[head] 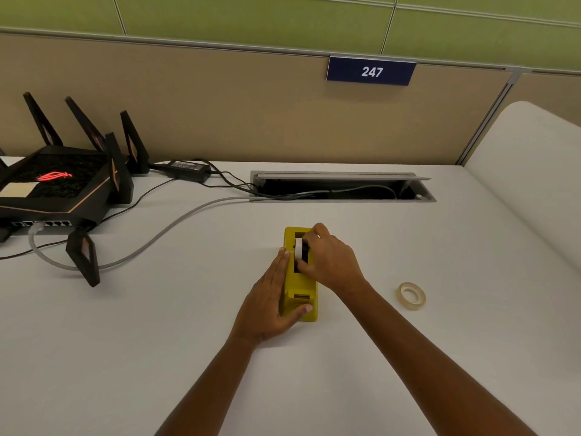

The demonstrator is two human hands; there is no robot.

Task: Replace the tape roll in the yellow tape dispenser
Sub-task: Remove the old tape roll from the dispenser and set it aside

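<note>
The yellow tape dispenser (292,280) stands on the white desk, its long side pointing away from me. My left hand (270,303) lies flat against its left side, thumb across the near end, holding it steady. My right hand (328,259) reaches over the open well from the right, fingers pinched on a white tape roll (298,248) that sits on edge in the well. A second, clear tape roll (412,295) lies flat on the desk to the right, apart from both hands.
A black router (59,184) with upright antennas stands at the left, with a grey cable (163,234) and a black power brick (188,168) trailing into an open cable tray (342,187) at the desk's back. A beige partition rises behind.
</note>
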